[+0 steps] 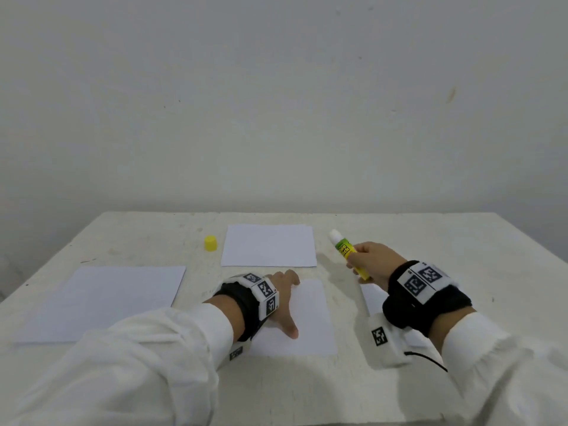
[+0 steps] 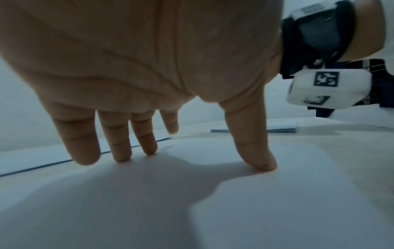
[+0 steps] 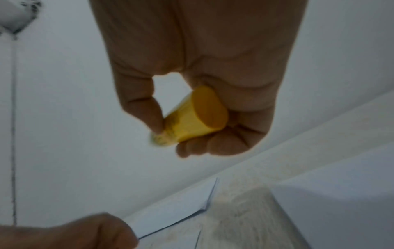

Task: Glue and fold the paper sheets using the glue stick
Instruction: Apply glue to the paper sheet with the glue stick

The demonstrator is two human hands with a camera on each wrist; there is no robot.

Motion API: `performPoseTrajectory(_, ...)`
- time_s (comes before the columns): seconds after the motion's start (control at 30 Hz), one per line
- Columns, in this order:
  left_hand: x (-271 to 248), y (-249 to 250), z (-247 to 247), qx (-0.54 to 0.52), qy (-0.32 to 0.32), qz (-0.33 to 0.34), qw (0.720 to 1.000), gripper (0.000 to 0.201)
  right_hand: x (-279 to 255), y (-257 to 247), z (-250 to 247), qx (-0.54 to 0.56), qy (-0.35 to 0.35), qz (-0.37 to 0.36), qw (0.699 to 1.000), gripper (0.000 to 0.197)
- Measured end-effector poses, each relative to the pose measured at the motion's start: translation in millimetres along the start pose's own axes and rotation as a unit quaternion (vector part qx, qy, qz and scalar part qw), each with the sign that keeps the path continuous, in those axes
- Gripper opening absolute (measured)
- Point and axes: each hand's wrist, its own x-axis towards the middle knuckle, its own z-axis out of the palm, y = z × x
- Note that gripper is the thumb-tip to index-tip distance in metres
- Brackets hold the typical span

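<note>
My right hand [image 1: 370, 262] grips a yellow-green glue stick [image 1: 349, 253] above the table, its uncapped white tip pointing up and to the left. In the right wrist view the fingers [image 3: 192, 148] curl round the yellow barrel [image 3: 194, 118]. My left hand [image 1: 284, 298] lies flat with straight fingers on a white folded sheet [image 1: 310, 321] near the table's front middle; its thumb [image 2: 253, 151] and fingertips [image 2: 85, 151] press the paper [image 2: 277, 202].
The yellow cap [image 1: 210, 243] stands at the back left of a white sheet [image 1: 269, 245] at the back middle. A larger sheet [image 1: 104, 299] lies at the left. Another paper [image 1: 372, 298] lies under my right wrist. The white table [image 1: 476, 241] meets a plain wall.
</note>
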Motion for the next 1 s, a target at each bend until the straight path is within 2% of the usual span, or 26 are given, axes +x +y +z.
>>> performPoseTrajectory(0.1, -1.5, -0.7, 3.5, 0.021, 0.001, 0.003, 1.0, 0.083, 22.6, 2.8, 9.5, -0.009, 0.047, -0.002, 0.999, 0.01)
performPoseTrajectory(0.2, -1.6, -4.6, 0.0, 0.06, -0.005, 0.001, 0.998, 0.07, 36.5, -3.4, 17.7, -0.021, 0.108, 0.006, 0.994, 0.034)
performPoseTrajectory(0.3, -1.8, -10.1, -1.0, 0.054, -0.005, 0.005, 0.999, 0.062, 47.2, -7.7, 23.9, -0.069, 0.118, 0.043, 0.99, 0.042)
performPoseTrajectory(0.4, -4.4, -13.7, 0.5, 0.04, -0.003, 0.002, 0.999, 0.061, 54.0, -7.7, 27.5, -0.142, 0.109, 0.067, 0.982, 0.044)
performPoseTrajectory(0.57, -8.8, -18.7, -3.5, 0.045, -0.042, 0.01, 0.998, 0.066, 58.2, -6.2, 30.7, -0.173, 0.107, 0.078, 0.976, 0.044)
performPoseTrajectory(0.67, -13.2, -18.5, -3.0, 0.044, -0.033, 0.028, 0.998, 0.07, 55.5, -10.5, 30.4, -0.163, 0.096, 0.115, 0.975, 0.057)
performPoseTrajectory(0.73, -15.7, -19.7, -1.9, 0.04, -0.045, 0.045, 0.997, 0.074, 47.9, -14.1, 29.3, -0.194, 0.094, 0.148, 0.965, 0.068)
performPoseTrajectory(0.87, -17.1, -26.0, -3.6, 0.034, -0.068, 0.086, 0.993, 0.084, 21.2, -23.1, 23.9, -0.291, 0.061, 0.143, 0.944, 0.047)
performPoseTrajectory(1.0, -19.9, -26.9, -3.6, 0.021, -0.05, 0.102, 0.993, 0.082, -1.5, -22.4, 28.3, -0.309, 0.008, 0.143, 0.94, 0.045)
